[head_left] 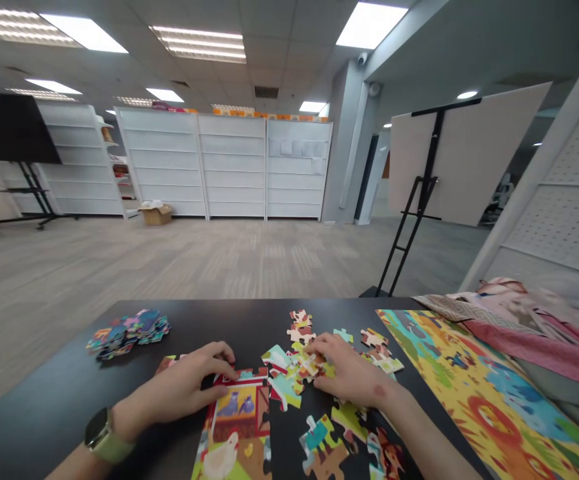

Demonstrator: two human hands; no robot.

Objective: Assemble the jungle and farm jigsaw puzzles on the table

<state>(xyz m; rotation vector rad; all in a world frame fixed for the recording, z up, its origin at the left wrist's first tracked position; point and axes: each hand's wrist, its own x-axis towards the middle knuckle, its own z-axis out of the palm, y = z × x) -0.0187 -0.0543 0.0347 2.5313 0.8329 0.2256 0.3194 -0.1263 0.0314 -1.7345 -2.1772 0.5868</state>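
A partly joined jigsaw puzzle (239,427) with a white hen and two purple birds lies at the front middle of the dark table. My left hand (194,377), a watch (103,433) on its wrist, rests at the puzzle's upper left edge. Its thumb and fingers are apart and touch the joined part. Over a heap of loose puzzle pieces (284,390) right of it is my right hand (347,370), fingers curved and apart, fingertips among the pieces. Whatever lies under its palm is hidden. More loose pieces (324,447) lie nearer me.
A pile of blue puzzle pieces (129,333) sits at the table's left. On the right lies a colourful animal picture sheet (489,400), beside pink cloth items (544,340). Beyond the table (194,320) stand a black easel (419,193) and white shelves (234,167).
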